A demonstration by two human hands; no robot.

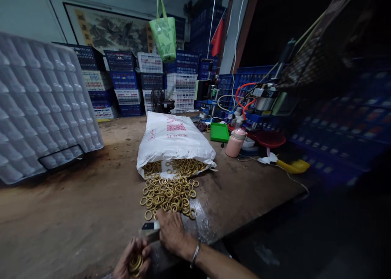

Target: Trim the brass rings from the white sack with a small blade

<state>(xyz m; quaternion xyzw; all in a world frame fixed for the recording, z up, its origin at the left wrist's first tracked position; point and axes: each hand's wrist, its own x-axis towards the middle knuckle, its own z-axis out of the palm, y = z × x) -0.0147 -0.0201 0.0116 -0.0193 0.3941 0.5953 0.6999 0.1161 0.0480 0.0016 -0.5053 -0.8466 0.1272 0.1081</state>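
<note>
My left hand [132,258], at the bottom edge of the view, is closed around several gold-coloured metal rings [136,264]. At the near edge of a loose pile of the same rings [171,193], my right hand [171,230] reaches in from the right with its fingers bent down. Its fingertips are hidden, so whatever they pinch does not show. A metal bangle circles that wrist. Against the right hand's left side lies a small flat black-and-white piece [149,226]. Behind the pile, a white woven sack [177,136] with red print lies on its side, rings spilling from its mouth.
Stacked clear plastic trays [42,104] stand at the left of the worktable [76,218]. Toward the right are a green tray [219,132], a pink bottle [236,142], a red dish [270,139] and a yellow scoop [293,165]. Blue and white crates [181,83] line the back.
</note>
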